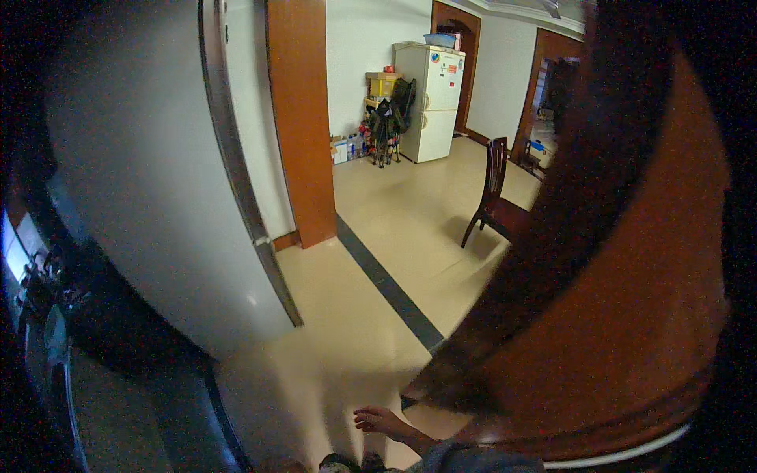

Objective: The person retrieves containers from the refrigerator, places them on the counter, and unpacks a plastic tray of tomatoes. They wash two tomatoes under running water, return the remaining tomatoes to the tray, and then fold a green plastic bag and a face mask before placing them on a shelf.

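Observation:
My right hand (377,421) reaches in from the lower right, below a grey sleeve (482,458). Its fingers are slightly bent and apart, with nothing in them. Under it lies the glossy beige tiled floor (349,331). Close on the right stands a large reddish-brown wooden panel (639,295), apparently a door, with a dark edge (568,224) beside it. No contact between hand and panel shows. My left hand is out of view. A pale, smooth panel (154,177) with a dark edge strip (236,171) rises on the left.
A dark floor strip (384,284) crosses from a wooden pillar (304,124). Beyond are a dark wooden chair (497,189), a white refrigerator (434,106) with a blue basin (440,40) on top, folded black gear (385,133), a yellow box (381,87) and several bottles (355,146).

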{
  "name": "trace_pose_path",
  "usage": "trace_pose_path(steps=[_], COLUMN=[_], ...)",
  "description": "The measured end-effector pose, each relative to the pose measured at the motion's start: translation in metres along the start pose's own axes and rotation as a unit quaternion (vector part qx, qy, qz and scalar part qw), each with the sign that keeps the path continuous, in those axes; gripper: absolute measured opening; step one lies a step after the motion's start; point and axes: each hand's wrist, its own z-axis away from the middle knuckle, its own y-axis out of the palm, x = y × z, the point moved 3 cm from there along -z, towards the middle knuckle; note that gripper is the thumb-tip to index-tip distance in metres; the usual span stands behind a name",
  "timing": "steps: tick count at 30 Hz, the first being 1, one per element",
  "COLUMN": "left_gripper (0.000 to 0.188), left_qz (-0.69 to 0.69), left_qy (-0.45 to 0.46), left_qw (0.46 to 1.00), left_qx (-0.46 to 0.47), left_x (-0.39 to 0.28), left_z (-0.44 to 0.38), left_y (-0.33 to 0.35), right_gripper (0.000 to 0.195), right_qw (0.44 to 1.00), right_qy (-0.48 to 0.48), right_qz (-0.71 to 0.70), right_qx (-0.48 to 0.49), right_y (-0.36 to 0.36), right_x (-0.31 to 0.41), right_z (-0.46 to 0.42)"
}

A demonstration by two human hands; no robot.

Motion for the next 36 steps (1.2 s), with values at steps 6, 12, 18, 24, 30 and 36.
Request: trace_pose_path(steps=[6,12,18,24,30,36], left_gripper=[0.019,0.019,0.019,0.004,0.012,0.015], left_qz=[-0.019,-0.118,-0.058,0.085,-0.272,-0.282], left_qy=[-0.05,0.105,0.251,0.188,-0.024,-0.014], left_qw=[0.999,0.986,0.959,0.904,0.955,0.952], left_qx=[-0.008,0.05,0.116,0.376,0.118,0.116], left_x=[-0.1,-0.307,-0.625,-0.757,-0.852,-1.013], left_z=[-0.136,-0.352,-0.487,-0.677,-0.721,-0.835], left_y=[-0.045,-0.05,0.046,0.045,0.06,0.128], right_gripper=[0.039,0.036,0.028,0.03,0.029,0.027], right_qw=[0.999,0.976,0.943,0.938,0.952,0.949], right_qy=[-0.039,-0.023,-0.061,-0.137,-0.169,-0.217], right_qz=[0.019,-0.156,-0.215,-0.24,-0.208,-0.166], right_qx=[0.004,-0.149,-0.247,-0.209,-0.147,-0.154], right_y=[-0.029,-0.112,-0.204,-0.33,-0.413,-0.564], right_x=[0.172,0.243,0.353,0.51,0.743,0.866], right_z=[-0.127,-0.202,-0.256,-0.409,-0.471,-0.562])
